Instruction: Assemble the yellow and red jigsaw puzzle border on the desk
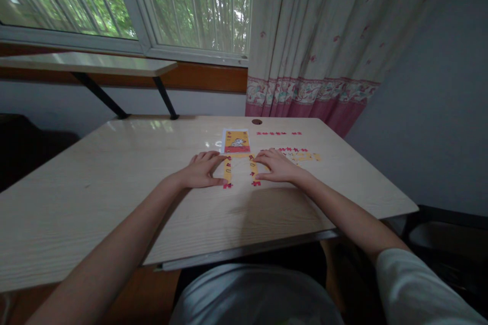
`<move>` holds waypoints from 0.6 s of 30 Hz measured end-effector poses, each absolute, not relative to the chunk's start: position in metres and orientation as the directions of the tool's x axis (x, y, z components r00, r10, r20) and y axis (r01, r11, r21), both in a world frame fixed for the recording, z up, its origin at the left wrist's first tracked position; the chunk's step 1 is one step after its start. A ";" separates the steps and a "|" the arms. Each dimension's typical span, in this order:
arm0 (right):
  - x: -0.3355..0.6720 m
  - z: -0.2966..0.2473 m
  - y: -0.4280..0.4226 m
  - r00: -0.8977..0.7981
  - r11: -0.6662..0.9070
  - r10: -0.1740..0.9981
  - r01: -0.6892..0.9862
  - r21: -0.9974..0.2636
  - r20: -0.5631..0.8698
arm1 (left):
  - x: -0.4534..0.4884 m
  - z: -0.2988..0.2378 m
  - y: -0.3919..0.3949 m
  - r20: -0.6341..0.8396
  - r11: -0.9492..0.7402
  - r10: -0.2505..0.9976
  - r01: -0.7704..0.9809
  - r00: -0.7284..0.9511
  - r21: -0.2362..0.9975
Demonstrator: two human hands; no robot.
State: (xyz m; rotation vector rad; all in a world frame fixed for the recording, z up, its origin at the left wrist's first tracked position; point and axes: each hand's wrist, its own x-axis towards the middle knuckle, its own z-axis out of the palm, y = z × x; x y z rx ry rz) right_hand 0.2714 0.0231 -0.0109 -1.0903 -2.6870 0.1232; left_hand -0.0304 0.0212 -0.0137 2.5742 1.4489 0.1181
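A partly joined jigsaw frame lies flat on the table, with a left yellow strip, a right yellow strip and a top edge between them. Red pieces form the lower end of each strip. My left hand rests at the left strip, thumb and forefinger spread along its outer side and touching it. On the other side, my right hand touches the right strip with thumb and forefinger apart. Just beyond the frame is a picture card showing a white cartoon figure on yellow and red.
Loose red jigsaw pieces lie in a row at the far right. Yellow pieces lie beyond my right hand, partly hidden by it. A raised shelf stands at the back left of the wooden table. A curtain hangs behind.
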 end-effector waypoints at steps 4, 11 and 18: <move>0.272 -0.012 0.024 -0.696 0.723 0.690 0.669 -0.169 0.197 | -0.030 -0.013 0.021 -0.023 -0.502 0.856 0.841 0.517 0.203; 0.271 -0.010 0.023 -0.695 0.717 0.697 0.673 -0.178 0.178 | -0.030 -0.010 0.020 -0.043 -0.511 0.848 0.837 0.528 0.195; 0.271 -0.010 0.023 -0.696 0.720 0.694 0.672 -0.176 0.182 | -0.031 -0.012 0.021 -0.020 -0.507 0.852 0.835 0.523 0.213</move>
